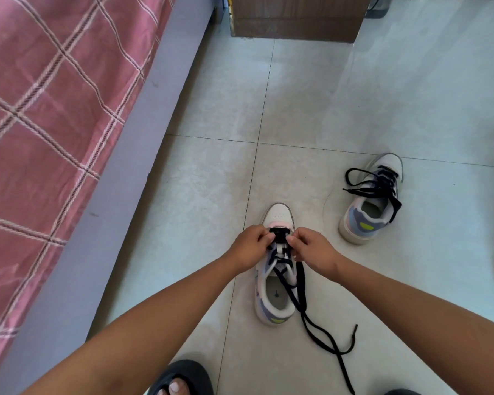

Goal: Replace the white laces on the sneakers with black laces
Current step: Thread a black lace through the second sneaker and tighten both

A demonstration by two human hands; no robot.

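Both hands work at the front eyelets of the near sneaker [277,269]: the left hand [250,248] and the right hand [314,252] each pinch the black lace [300,283] with curled fingers, one on either side of the tongue. The lace's loose ends trail over this sneaker's heel onto the tiled floor [354,95]. Beyond it and to the right stands the second sneaker [368,215], already black-laced, while the bed [54,109] lies off to its left.

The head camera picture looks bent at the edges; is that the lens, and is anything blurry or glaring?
Head view: wide-angle lens bows the bed frame and floor tile lines; soft, even daylight, faint shadows, no harsh glare; hands and the near sneaker are reasonably sharp; corners look softer.
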